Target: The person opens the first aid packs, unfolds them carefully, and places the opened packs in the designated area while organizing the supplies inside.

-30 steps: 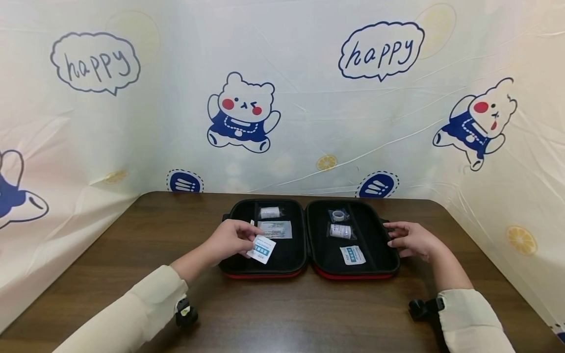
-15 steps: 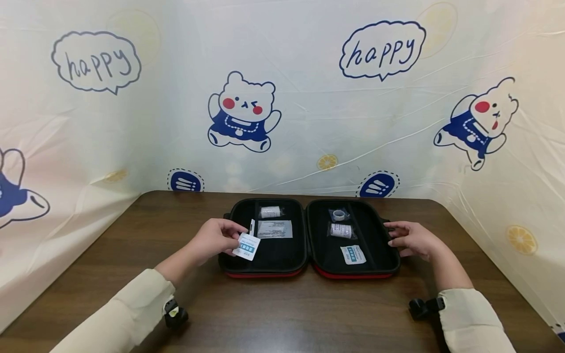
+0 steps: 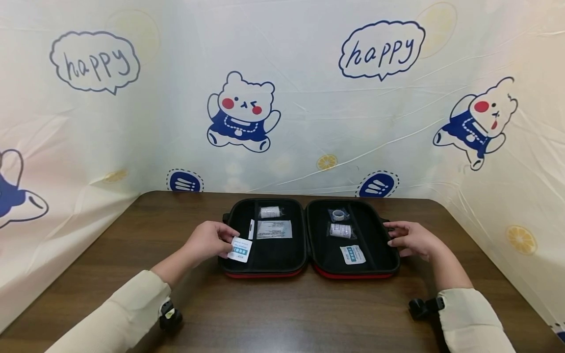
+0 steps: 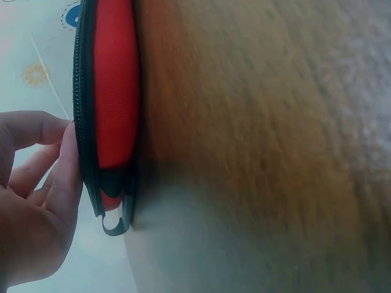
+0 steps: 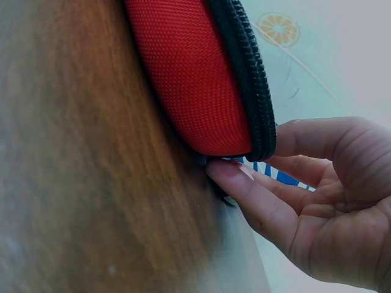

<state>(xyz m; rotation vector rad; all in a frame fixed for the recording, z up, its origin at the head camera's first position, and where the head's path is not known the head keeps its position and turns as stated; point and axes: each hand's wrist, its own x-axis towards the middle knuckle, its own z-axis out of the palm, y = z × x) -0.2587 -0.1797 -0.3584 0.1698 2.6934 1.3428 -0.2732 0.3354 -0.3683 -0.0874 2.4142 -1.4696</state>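
Note:
A red and black zip case (image 3: 265,260) lies unfolded on the table, its two halves side by side. At its left half, my left hand (image 3: 207,241) pinches a flat white and blue packet (image 3: 240,250) between thumb and fingers, just over the rim. The left wrist view shows that hand (image 4: 43,189) by the zip edge, with the packet hidden. My right hand (image 3: 415,239) holds the right half's outer edge. In the right wrist view, its thumb (image 5: 244,186) lies against the red side and its fingers are at the zip rim.
The left half contains a wrapped bandage roll (image 3: 270,212), a printed flat packet (image 3: 274,229) and a narrow white strip (image 3: 251,229). In the right half are a small tape roll (image 3: 338,215), another bandage roll (image 3: 341,231) and a second white-blue packet (image 3: 352,255). A printed curtain hangs behind the table.
My left hand has drawn back leftward with the packet, from over the left half to its left rim. The narrow white strip is now fully visible. The right hand keeps its place.

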